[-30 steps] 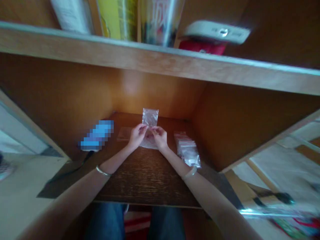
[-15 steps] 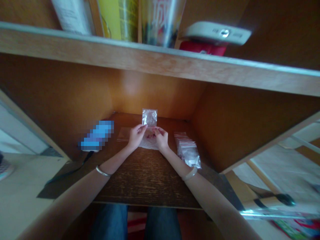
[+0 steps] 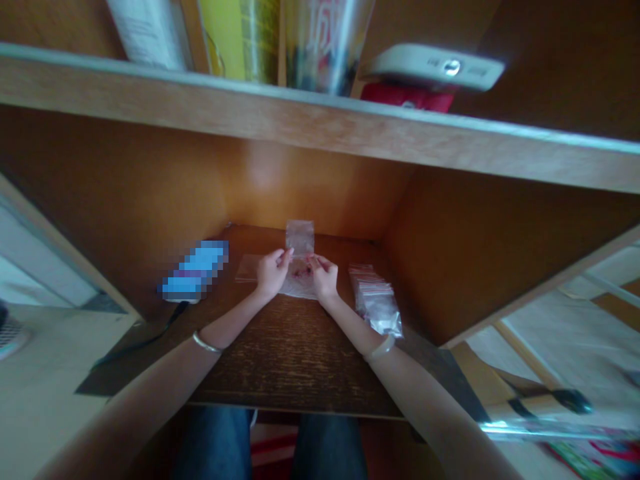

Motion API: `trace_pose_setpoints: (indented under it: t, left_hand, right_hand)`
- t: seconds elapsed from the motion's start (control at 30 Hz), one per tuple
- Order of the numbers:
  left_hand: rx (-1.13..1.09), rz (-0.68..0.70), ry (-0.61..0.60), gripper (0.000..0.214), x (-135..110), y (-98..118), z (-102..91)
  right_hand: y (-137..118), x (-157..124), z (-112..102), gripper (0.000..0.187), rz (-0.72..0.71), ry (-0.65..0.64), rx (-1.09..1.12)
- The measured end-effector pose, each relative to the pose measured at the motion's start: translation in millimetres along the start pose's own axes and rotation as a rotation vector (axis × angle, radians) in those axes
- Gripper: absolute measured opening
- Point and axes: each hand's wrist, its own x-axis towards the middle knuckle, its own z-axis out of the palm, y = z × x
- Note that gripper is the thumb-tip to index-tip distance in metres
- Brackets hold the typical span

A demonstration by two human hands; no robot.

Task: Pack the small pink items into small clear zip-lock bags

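Note:
My left hand [image 3: 271, 272] and my right hand [image 3: 325, 277] pinch the lower end of a small clear plastic bag [image 3: 299, 237] that stands upright between them, at the back of a dark wooden desk [image 3: 290, 353]. Under the hands lies another clear bag [image 3: 299, 285] with small pink-red bits on it. Each wrist wears a bangle.
A stack of clear zip bags with red strips [image 3: 376, 299] lies right of my right hand. A flat clear bag [image 3: 249, 268] lies left of my left hand. A blurred blue object [image 3: 194, 270] with a black cable rests at the left. A shelf [image 3: 320, 127] with books hangs overhead.
The upright bag has sunk a little lower between my fingers. My right hand has shifted slightly right. Pink-red bits now show beneath the hands.

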Motion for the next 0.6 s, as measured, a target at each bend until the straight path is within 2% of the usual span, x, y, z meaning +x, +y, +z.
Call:
trace_pose_setpoints:
  t: [0.17, 0.4, 0.5, 0.6]
  left_hand:
    - [0.062, -0.007, 0.011, 0.036, -0.3, -0.5, -0.2]
    - [-0.023, -0.025, -0.032, 0.036, 1.1, -1.5, -1.2]
    - [-0.035, -0.007, -0.013, 0.029, 2.0, -3.3, -0.4]
    - [-0.053, 0.016, 0.046, 0.017, 3.4, -6.7, 0.5]
  right_hand:
    - [1.8, -0.5, -1.0, 0.028, -0.109, -0.003, -0.094]
    - [2.7, 0.0, -2.3, 0.030, -0.129, 0.005, -0.257]
    - [-1.1, -2.2, -1.9, 0.028, -0.182, 0.010, -0.314]
    - [-9.3, -8.1, -0.9, 0.034, -0.200, -0.022, -0.311]
